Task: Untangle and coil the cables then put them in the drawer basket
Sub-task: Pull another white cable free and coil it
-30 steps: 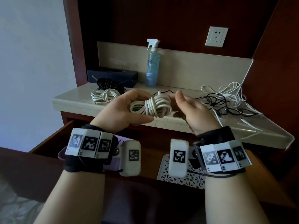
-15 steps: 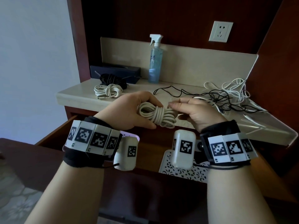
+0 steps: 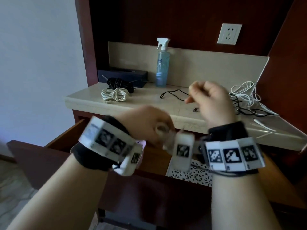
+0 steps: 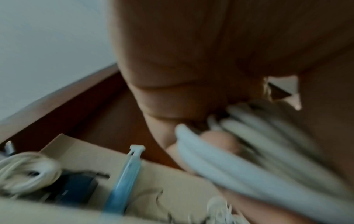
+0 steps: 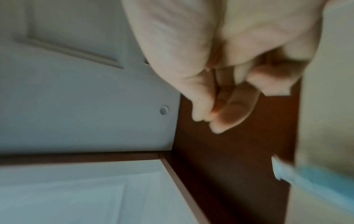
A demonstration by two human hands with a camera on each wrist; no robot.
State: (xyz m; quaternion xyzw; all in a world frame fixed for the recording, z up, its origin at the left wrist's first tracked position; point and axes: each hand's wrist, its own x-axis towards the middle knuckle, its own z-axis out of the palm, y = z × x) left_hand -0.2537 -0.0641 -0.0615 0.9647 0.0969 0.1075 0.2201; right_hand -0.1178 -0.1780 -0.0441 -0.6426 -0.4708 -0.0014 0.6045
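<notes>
My left hand (image 3: 146, 125) grips a coiled white cable (image 3: 160, 129) just in front of the counter edge, above the open drawer (image 3: 66, 138); it is blurred by motion. The left wrist view shows the fingers (image 4: 216, 141) curled round the white cable's loops (image 4: 239, 159). My right hand (image 3: 212, 100) hovers over the counter (image 3: 146, 103) with its fingers curled and nothing seen in them. In the right wrist view the thumb meets the fingertips (image 5: 229, 115) with nothing between them. A white perforated basket (image 3: 189, 175) lies in the drawer, partly hidden by my wrists.
A coiled white cable (image 3: 114, 95) and a coiled black cable (image 3: 119, 83) lie at the counter's left. A tangle of white and black cables (image 3: 245, 98) lies at the right. A spray bottle (image 3: 162, 63) and a dark box (image 3: 123, 75) stand at the back.
The left hand has dropped toward the drawer with the white coil. The right hand has let go of the coil and risen over the counter.
</notes>
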